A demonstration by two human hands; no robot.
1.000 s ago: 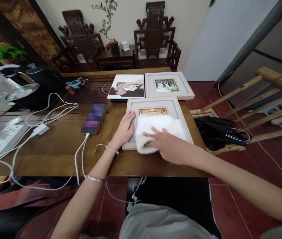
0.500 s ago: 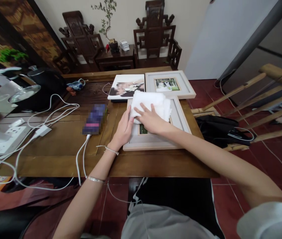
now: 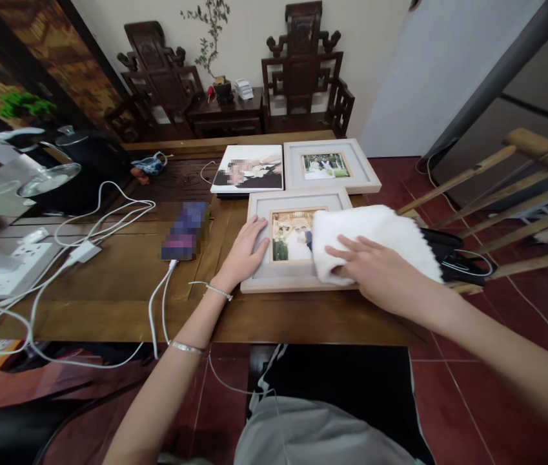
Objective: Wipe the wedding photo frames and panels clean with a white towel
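Note:
A light wooden picture frame (image 3: 297,285) lies flat on the table, with a photo (image 3: 292,236) of people showing in its middle. My left hand (image 3: 244,255) rests along the frame's left border, fingers laid flat and thumb apart. Over the frame's right side, my right hand (image 3: 373,268) holds a folded white cloth (image 3: 380,229). The cloth hides the photo's right edge and hangs out past the frame to the right. Some of my right fingers are spread on the cloth; the thumb is hidden.
Behind lie a second framed photo (image 3: 370,174) and a white-edged photo panel (image 3: 249,169). A phone (image 3: 184,229) with a white cable is at left, near a power strip (image 3: 17,271) and a black kettle (image 3: 94,161). A wooden chair (image 3: 525,168) stands right.
My right hand has swept the cloth from the frame's upper middle to its right side, uncovering most of the photo. My left hand stays at the left border.

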